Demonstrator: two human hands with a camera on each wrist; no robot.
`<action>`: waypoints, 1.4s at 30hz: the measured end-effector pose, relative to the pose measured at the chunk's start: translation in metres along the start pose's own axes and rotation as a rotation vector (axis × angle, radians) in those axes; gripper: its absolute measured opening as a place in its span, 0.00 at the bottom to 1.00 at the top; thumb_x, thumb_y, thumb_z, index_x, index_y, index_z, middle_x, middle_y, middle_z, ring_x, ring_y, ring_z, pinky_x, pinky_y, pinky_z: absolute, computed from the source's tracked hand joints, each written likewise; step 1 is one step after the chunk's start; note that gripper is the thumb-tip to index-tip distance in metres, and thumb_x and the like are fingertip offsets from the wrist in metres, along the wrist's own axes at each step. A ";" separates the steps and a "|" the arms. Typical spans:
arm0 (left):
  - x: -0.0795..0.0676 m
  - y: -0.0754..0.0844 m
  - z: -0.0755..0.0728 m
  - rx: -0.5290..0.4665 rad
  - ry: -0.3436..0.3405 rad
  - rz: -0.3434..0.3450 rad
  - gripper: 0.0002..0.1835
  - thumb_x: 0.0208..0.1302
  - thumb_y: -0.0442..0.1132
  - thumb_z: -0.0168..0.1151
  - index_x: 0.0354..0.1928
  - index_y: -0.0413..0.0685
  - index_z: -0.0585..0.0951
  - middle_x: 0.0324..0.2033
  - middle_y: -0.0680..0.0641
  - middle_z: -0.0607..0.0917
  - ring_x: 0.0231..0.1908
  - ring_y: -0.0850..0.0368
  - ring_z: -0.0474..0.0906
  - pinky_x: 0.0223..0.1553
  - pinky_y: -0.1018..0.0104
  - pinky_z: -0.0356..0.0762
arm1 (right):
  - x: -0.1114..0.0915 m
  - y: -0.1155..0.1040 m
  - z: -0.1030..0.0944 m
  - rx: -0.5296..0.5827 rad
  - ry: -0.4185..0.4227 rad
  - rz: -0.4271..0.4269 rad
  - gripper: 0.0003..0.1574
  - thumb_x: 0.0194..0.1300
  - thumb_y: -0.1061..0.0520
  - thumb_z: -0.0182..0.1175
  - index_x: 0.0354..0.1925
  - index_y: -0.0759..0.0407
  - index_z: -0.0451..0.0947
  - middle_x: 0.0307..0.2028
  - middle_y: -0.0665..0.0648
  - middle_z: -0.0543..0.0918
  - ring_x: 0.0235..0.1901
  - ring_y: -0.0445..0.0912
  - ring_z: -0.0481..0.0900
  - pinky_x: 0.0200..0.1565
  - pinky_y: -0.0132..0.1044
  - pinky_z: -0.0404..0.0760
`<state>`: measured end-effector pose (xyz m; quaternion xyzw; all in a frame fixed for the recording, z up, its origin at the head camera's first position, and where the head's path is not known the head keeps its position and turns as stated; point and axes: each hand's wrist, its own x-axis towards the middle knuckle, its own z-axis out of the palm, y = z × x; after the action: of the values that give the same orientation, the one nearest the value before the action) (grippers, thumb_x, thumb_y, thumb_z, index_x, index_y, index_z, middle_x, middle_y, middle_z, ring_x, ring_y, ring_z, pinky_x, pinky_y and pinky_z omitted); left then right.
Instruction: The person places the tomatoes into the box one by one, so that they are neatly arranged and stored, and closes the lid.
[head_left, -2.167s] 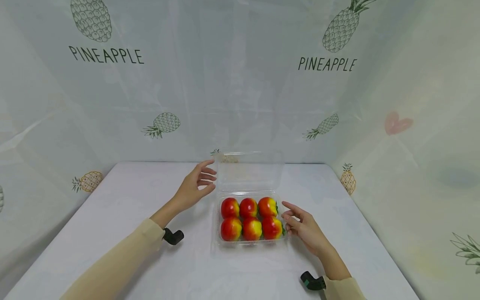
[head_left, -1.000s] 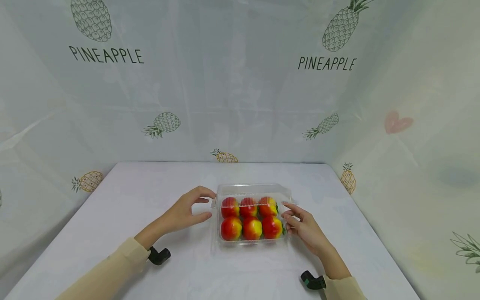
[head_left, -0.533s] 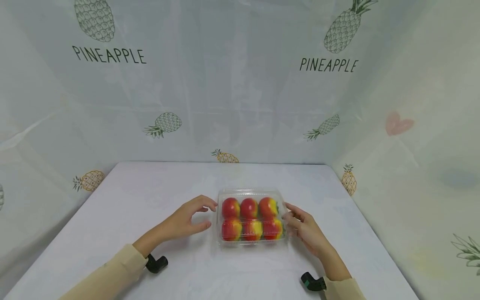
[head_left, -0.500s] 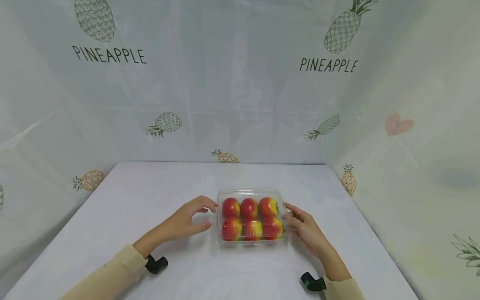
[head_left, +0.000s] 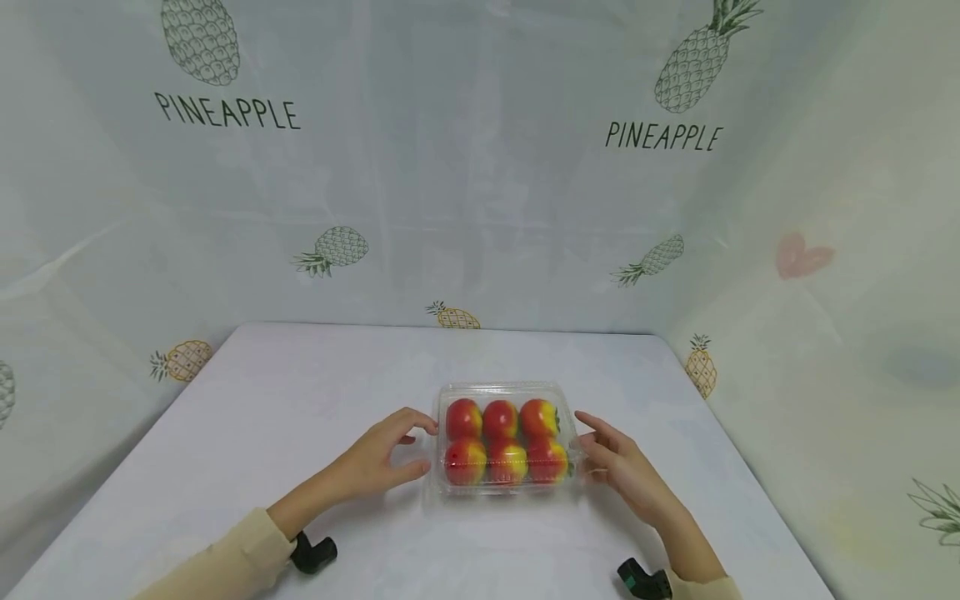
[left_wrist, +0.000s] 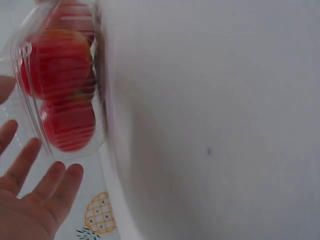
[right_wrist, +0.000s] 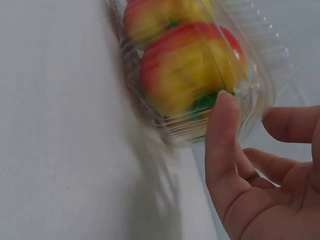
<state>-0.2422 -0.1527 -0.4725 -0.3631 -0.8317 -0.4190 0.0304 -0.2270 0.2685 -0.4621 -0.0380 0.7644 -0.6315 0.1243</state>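
A clear plastic clamshell box [head_left: 498, 492] lies on the table, its lid down over several red-and-yellow fruits [head_left: 464, 419] set in two rows. Green leaves show at the right ends of some fruits. My left hand [head_left: 378, 458] is at the box's left side, fingers spread and thumb apart; in the left wrist view its fingertips are right by the rim. On the opposite side my right hand [head_left: 626, 471] has its thumb and fingers loosely parted. Its thumb overlaps the box's corner in the right wrist view, below a fruit [right_wrist: 192, 70].
The white table [head_left: 330, 367] reaches back to a pale curtain [head_left: 450, 167] printed with pineapples. Beige sleeves [head_left: 217, 554] cover both forearms. A black wrist camera [head_left: 313, 554] sits on the left wrist and another black camera [head_left: 643, 579] on the right.
The box's lid has swung from upright at the back down over the fruits. My left hand has come down toward the front alongside it; my right hand has shifted slightly away to the right.
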 end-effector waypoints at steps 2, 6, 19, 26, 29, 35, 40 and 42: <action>-0.001 0.001 0.003 -0.005 0.017 -0.012 0.22 0.70 0.40 0.72 0.62 0.54 0.77 0.59 0.54 0.80 0.63 0.53 0.78 0.59 0.48 0.85 | -0.005 -0.002 -0.001 -0.055 -0.029 -0.010 0.39 0.81 0.52 0.56 0.83 0.55 0.57 0.57 0.65 0.75 0.42 0.51 0.81 0.44 0.39 0.88; -0.004 0.004 0.009 -0.035 0.046 -0.038 0.22 0.70 0.38 0.72 0.63 0.51 0.77 0.60 0.50 0.80 0.62 0.47 0.79 0.57 0.48 0.86 | -0.014 -0.006 -0.006 -0.117 -0.103 -0.024 0.43 0.79 0.55 0.59 0.84 0.56 0.54 0.58 0.68 0.75 0.40 0.54 0.84 0.43 0.42 0.90; -0.007 0.023 0.015 -0.242 0.037 -0.351 0.32 0.69 0.39 0.70 0.72 0.51 0.70 0.67 0.37 0.75 0.49 0.52 0.86 0.46 0.63 0.87 | -0.026 -0.011 -0.003 -0.108 -0.259 0.006 0.52 0.80 0.55 0.60 0.86 0.52 0.40 0.43 0.63 0.77 0.37 0.51 0.84 0.41 0.43 0.90; -0.006 0.023 0.015 -0.282 -0.016 -0.420 0.39 0.71 0.40 0.65 0.80 0.57 0.61 0.49 0.45 0.84 0.38 0.53 0.88 0.40 0.62 0.85 | -0.023 -0.010 0.002 -0.076 -0.266 0.017 0.52 0.80 0.57 0.58 0.86 0.52 0.37 0.41 0.60 0.77 0.37 0.52 0.84 0.41 0.43 0.90; -0.003 0.023 0.016 -0.338 -0.022 -0.458 0.40 0.72 0.38 0.63 0.82 0.58 0.59 0.39 0.47 0.86 0.36 0.52 0.86 0.41 0.61 0.86 | -0.021 -0.009 0.003 -0.060 -0.267 0.015 0.52 0.81 0.57 0.57 0.86 0.52 0.36 0.40 0.60 0.78 0.37 0.51 0.84 0.41 0.42 0.90; 0.003 0.022 0.017 -0.439 -0.028 -0.492 0.40 0.75 0.38 0.62 0.83 0.56 0.56 0.33 0.46 0.87 0.33 0.51 0.83 0.40 0.60 0.86 | -0.016 -0.005 0.004 -0.029 -0.261 0.007 0.51 0.82 0.58 0.54 0.86 0.52 0.34 0.38 0.59 0.80 0.35 0.48 0.83 0.40 0.40 0.89; 0.004 0.021 0.018 -0.520 -0.035 -0.492 0.42 0.74 0.36 0.60 0.83 0.53 0.52 0.32 0.44 0.86 0.31 0.51 0.83 0.40 0.58 0.88 | -0.012 -0.002 0.007 -0.007 -0.219 0.012 0.51 0.80 0.60 0.54 0.87 0.50 0.37 0.38 0.59 0.78 0.34 0.47 0.81 0.39 0.38 0.87; 0.005 0.020 0.020 -0.546 -0.036 -0.498 0.42 0.74 0.34 0.60 0.83 0.52 0.51 0.31 0.44 0.86 0.31 0.51 0.83 0.40 0.58 0.88 | -0.011 -0.001 0.008 -0.001 -0.204 0.014 0.50 0.80 0.60 0.54 0.87 0.49 0.38 0.37 0.59 0.77 0.34 0.47 0.80 0.38 0.37 0.87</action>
<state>-0.2283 -0.1279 -0.4700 -0.1516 -0.7526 -0.6135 -0.1851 -0.2149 0.2629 -0.4607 -0.0971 0.7482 -0.6232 0.2059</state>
